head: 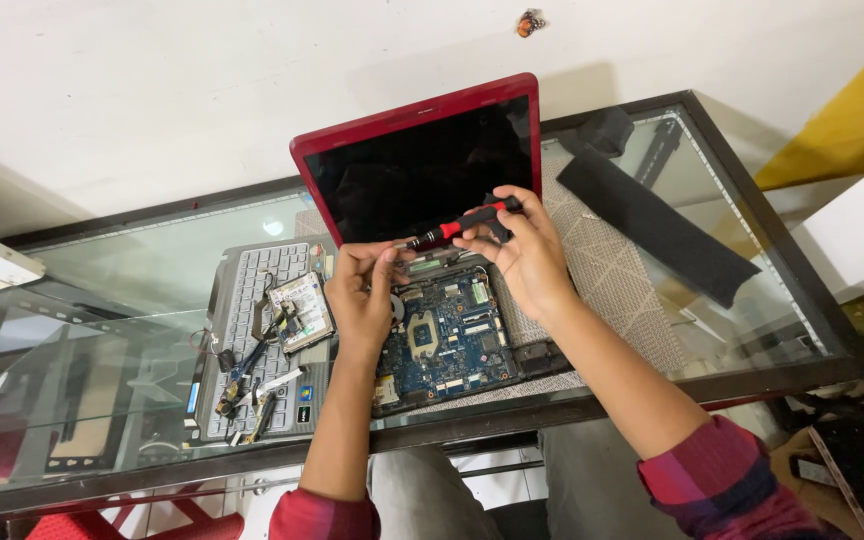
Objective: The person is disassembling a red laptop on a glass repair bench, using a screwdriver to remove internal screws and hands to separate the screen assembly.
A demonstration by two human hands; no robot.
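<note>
Head view looks down on a glass surface [132,280] carrying an opened red laptop [422,160], its blue circuit board [452,345] exposed. A detached keyboard panel [252,290] lies left. The right hand [527,255] grips a red-and-black screwdriver [462,225]; the left hand [362,290] pinches closed at its tip, above the board.

- A detached grey keyboard panel [252,330] lies on the glass table [132,270], left of the opened machine.
- A small hard drive [302,308] and loose cables [242,375] rest on that panel.
- A long black strip [657,225] lies diagonally at the right.
- A beige patterned mat [617,280] covers the glass.
- A yellow object [852,120] shows at the far right.
</note>
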